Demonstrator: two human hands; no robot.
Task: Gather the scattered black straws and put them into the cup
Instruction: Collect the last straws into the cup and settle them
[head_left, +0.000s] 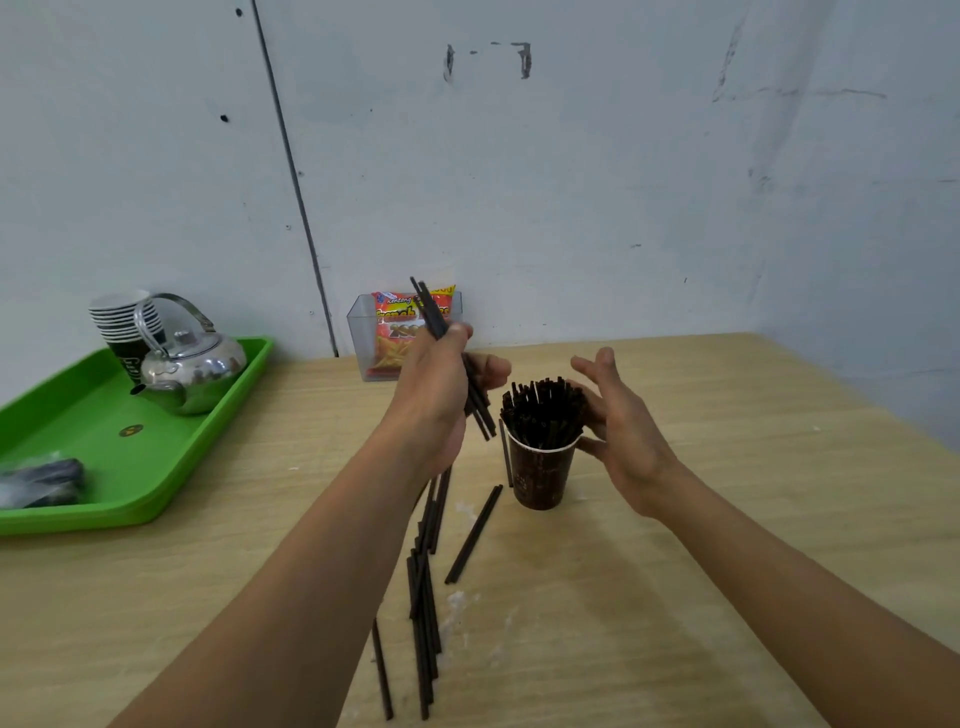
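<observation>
A dark brown paper cup (540, 475) stands upright on the wooden table, packed with several black straws (543, 410) that stick out of its top. My left hand (441, 384) grips a small bundle of black straws (431, 312) tilted just left of the cup, above the table. My right hand (618, 431) is open beside the cup's right side, its fingers at the rim and the standing straws. Several loose black straws (426, 582) lie on the table in front of the cup, partly under my left forearm.
A green tray (156, 467) at the left holds a metal kettle (189, 366), a stack of paper cups (124, 322) and a dark bag (44, 480). A clear box with a snack packet (395, 338) stands against the wall behind my left hand.
</observation>
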